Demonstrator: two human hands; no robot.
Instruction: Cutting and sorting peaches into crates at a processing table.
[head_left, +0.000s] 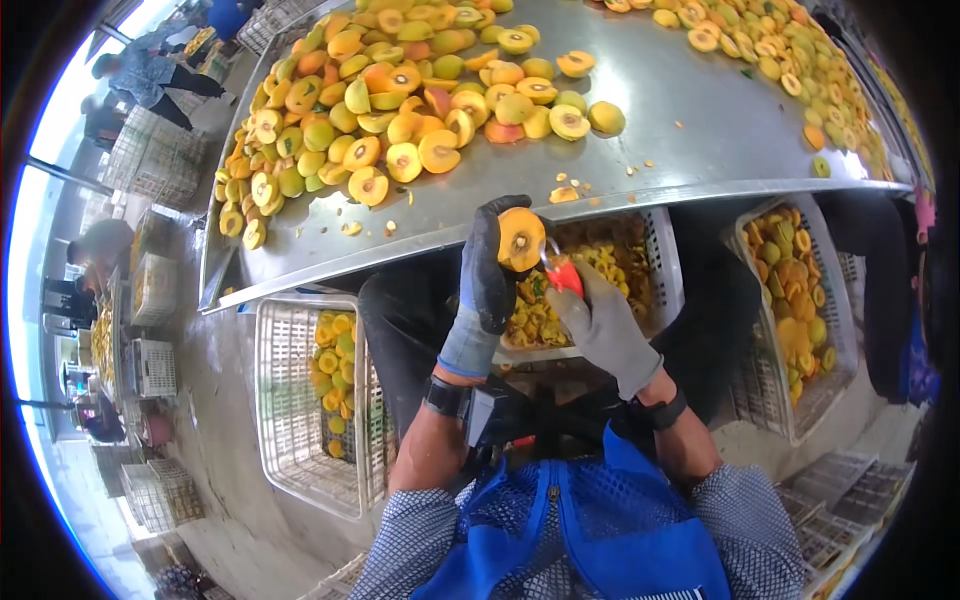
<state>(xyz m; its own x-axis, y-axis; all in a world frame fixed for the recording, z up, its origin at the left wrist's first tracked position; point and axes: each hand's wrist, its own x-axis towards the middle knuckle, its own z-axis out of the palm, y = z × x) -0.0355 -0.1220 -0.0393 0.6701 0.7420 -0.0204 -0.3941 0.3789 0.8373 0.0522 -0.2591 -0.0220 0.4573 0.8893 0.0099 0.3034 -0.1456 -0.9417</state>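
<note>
My left hand (487, 289), in a blue and black coated glove, holds a halved yellow peach (521, 238) with its cut face and brown centre turned up. In a grey glove, my right hand (600, 322) grips the red handle of a small pitting tool (562, 276); its curved metal end is at the peach's right edge. Both hands are just off the near edge of a metal table (480, 214). Beyond them lies a heap of halved peaches (360, 112) on the table. Below the hands, a white plastic crate (667, 262) holds peach scraps and pits.
A white crate with peach halves (266, 405) stands at left, another (832, 300) at right. More halves (795, 67) are heaped at the table's far right. Small scraps (566, 193) lie near the table edge. People (142, 75) and stacked crates (154, 157) are at far left.
</note>
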